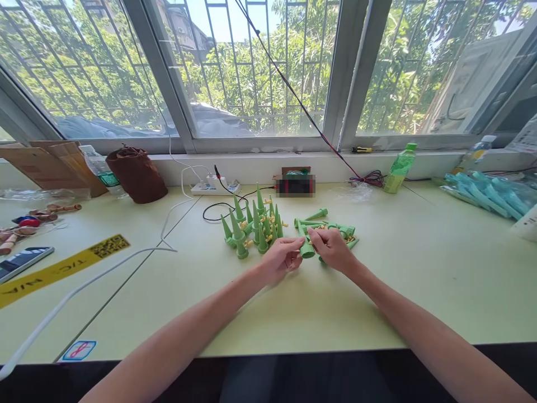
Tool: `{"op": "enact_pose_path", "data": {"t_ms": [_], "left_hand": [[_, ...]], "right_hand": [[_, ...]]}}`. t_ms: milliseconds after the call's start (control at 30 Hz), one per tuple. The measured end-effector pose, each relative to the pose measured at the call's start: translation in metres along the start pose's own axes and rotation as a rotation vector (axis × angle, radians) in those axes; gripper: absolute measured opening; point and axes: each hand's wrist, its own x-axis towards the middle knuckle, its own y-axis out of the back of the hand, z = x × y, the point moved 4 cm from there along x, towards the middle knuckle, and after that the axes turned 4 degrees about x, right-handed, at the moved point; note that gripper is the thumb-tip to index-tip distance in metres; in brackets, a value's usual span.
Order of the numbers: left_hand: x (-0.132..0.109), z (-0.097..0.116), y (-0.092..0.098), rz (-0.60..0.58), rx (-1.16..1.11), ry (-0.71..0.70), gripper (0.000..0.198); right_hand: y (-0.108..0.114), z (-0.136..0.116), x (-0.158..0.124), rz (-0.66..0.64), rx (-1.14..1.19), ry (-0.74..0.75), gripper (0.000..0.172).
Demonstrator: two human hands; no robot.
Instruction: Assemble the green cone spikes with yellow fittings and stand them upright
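My left hand (283, 258) is closed on a green plastic cone (307, 251), its wide open end turned towards me. Against the side of that cone, my right hand (334, 250) has thumb and finger pinched together; what they grip is too small to make out. Left of my hands, a cluster of similar green cones (240, 242) stands upright, tips up, with small yellow pieces on their sides. Just behind and beside my right hand lies a loose pile of green cones (346, 230) with yellow pieces among them, partly covered by that hand.
At the back are a power strip (216, 189), a black cable and a dark box (295, 184). Bottles, a brown bag (137, 174) and bagged turquoise items (490, 193) line the sides. A white cable (104, 268), yellow strip (62, 271) and phone (25, 263) lie left.
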Motion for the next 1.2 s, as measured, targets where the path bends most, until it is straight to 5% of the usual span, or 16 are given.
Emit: {"op": "enact_pose_path", "data": {"t_ms": [133, 467, 567, 767, 967, 1200], "left_hand": [[0.001, -0.002, 0.002, -0.03, 0.091, -0.025, 0.041], [-0.016, 0.022, -0.006, 0.319, 0.906, -0.594, 0.037], [-0.018, 0.02, -0.01, 0.337, 1.06, -0.655, 0.03], [-0.014, 0.017, -0.009, 0.372, 0.775, -0.495, 0.043], [-0.002, 0.0, -0.001, 0.118, 0.257, -0.073, 0.047], [0.002, 0.001, 0.003, 0.114, 0.25, -0.108, 0.043]], "right_hand": [[0.0, -0.001, 0.0, 0.0, -0.039, 0.048, 0.051], [-0.001, 0.003, 0.003, 0.024, -0.07, 0.011, 0.048], [-0.002, 0.005, 0.004, 0.018, -0.055, -0.012, 0.047], [-0.001, 0.008, 0.004, 0.011, -0.075, -0.026, 0.047], [-0.001, 0.006, 0.003, 0.002, -0.098, 0.017, 0.047], [0.001, 0.005, 0.003, 0.052, -0.085, 0.034, 0.05]]}}
